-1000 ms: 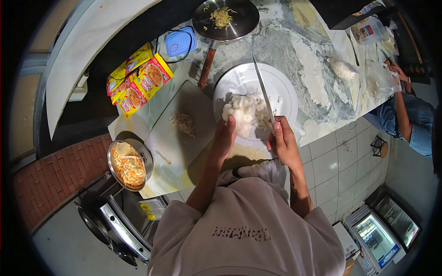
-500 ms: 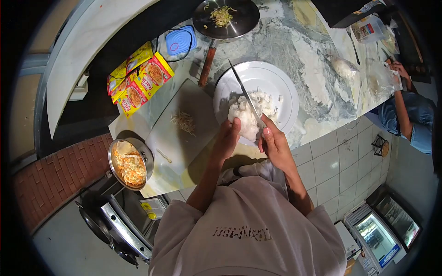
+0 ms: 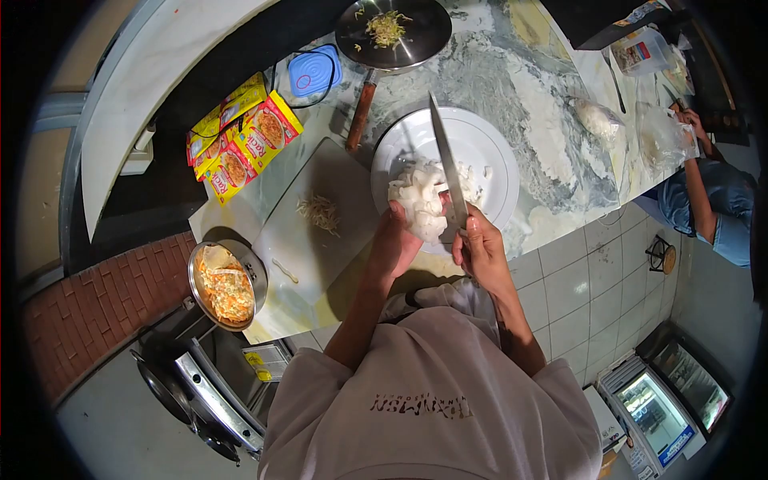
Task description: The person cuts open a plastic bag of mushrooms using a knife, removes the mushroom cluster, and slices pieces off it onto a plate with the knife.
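Note:
My left hand (image 3: 397, 244) holds a lump of white, cut-up food (image 3: 419, 200) over the near left part of a white plate (image 3: 498, 164). Fingers wrap under the lump, partly hidden by it. In my right hand (image 3: 483, 248) is a knife (image 3: 446, 156), its blade pointing away from me across the plate, just right of the lump. Small white pieces lie on the plate behind the blade. Left of the plate, a cutting board (image 3: 288, 216) bears a small heap of pale shreds (image 3: 318, 214).
A pan (image 3: 428, 36) with shreds stands at the back, its handle toward me. Yellow-red packets (image 3: 248, 148), a blue lid (image 3: 314, 74) and a bowl of orange-white food (image 3: 224, 288) are left. At right, another person's hands (image 3: 694, 124) touch a plastic bag (image 3: 662, 140).
The knife has swung right, then left over the white lump, and now right again, more upright in view. My left hand with the lump has shifted slightly.

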`<state>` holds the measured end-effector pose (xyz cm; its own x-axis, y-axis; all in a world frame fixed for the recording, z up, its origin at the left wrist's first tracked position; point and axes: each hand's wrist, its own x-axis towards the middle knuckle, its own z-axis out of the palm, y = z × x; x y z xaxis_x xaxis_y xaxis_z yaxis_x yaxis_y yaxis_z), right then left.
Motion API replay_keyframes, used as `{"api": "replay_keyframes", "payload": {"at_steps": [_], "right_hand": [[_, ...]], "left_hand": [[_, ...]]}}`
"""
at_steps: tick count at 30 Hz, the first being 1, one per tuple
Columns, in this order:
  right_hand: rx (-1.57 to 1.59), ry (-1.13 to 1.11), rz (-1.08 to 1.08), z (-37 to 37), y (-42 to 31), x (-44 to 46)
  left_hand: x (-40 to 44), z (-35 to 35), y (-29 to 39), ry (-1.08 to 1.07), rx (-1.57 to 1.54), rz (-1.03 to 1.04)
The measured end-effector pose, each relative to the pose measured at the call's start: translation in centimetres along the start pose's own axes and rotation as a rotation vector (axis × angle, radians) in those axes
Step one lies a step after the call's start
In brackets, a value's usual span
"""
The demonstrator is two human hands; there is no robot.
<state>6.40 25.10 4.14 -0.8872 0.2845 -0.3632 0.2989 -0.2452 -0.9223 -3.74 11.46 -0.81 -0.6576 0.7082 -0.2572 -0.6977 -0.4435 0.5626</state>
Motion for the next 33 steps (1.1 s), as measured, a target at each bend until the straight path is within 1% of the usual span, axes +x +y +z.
{"api": "replay_keyframes", "payload": {"at_steps": [2, 6, 8, 9, 10, 12, 13, 15, 17, 21, 24, 26, 30, 32, 33], "right_hand": [[0.084, -0.012, 0.074, -0.4, -0.3, -0.3], [0.083, -0.04, 0.071, -1.1, -0.5, -0.4], [-0.041, -0.022, 0.092, -1.2, -1.0, -0.6], [-0.04, -0.022, 0.091, -1.2, -1.5, -0.6], [-0.081, -0.037, 0.068, -1.0, -2.0, -0.6], [-0.122, -0.049, 0.044, -0.7, -2.1, -0.7], [-0.121, -0.063, 0.051, -0.5, -2.0, -0.7], [-0.119, -0.078, 0.056, -0.1, -1.7, -0.7], [-0.079, -0.078, 0.03, 0.1, -1.3, -0.5], [-0.028, -0.076, 0.028, -0.2, -0.7, -0.3], [-0.015, -0.033, 0.024, -0.1, -0.3, -0.3], [0.006, 0.01, 0.04, 0.1, -0.5, -0.3], [0.058, -0.003, 0.043, 0.0, -0.4, -0.2], [0.104, -0.005, 0.065, 0.1, -0.6, -0.2], [0.104, -0.005, 0.063, 0.0, -0.6, -0.2]], "left_hand": [[0.2, 0.6, 0.9, -0.057, 0.022, 0.019], [0.1, 0.8, 1.0, -0.005, 0.058, 0.012], [-0.1, -0.1, 0.3, 0.048, 0.175, 0.007], [-0.3, -0.6, 0.2, 0.047, 0.176, 0.007], [-0.5, -1.1, 0.2, 0.093, 0.338, -0.041], [-0.9, -1.2, 0.1, 0.136, 0.499, -0.091], [-1.1, 0.4, 1.0, 0.14, 0.604, -0.124], [-1.1, 1.4, 1.2, 0.144, 0.711, -0.153], [-1.0, 1.3, 0.9, 0.074, 0.745, -0.009], [-1.1, 1.3, 0.9, 0.074, 0.76, 0.032], [-1.0, 0.1, 0.3, 0.074, 0.679, -0.017], [-0.7, -0.6, -0.3, 0.018, 0.541, -0.004], [-0.7, -1.1, -0.7, 0.026, 0.461, -0.024], [-0.6, -1.4, -1.3, 0.031, 0.317, -0.005], [-0.6, -1.0, -1.2, 0.03, 0.317, -0.004]]}}
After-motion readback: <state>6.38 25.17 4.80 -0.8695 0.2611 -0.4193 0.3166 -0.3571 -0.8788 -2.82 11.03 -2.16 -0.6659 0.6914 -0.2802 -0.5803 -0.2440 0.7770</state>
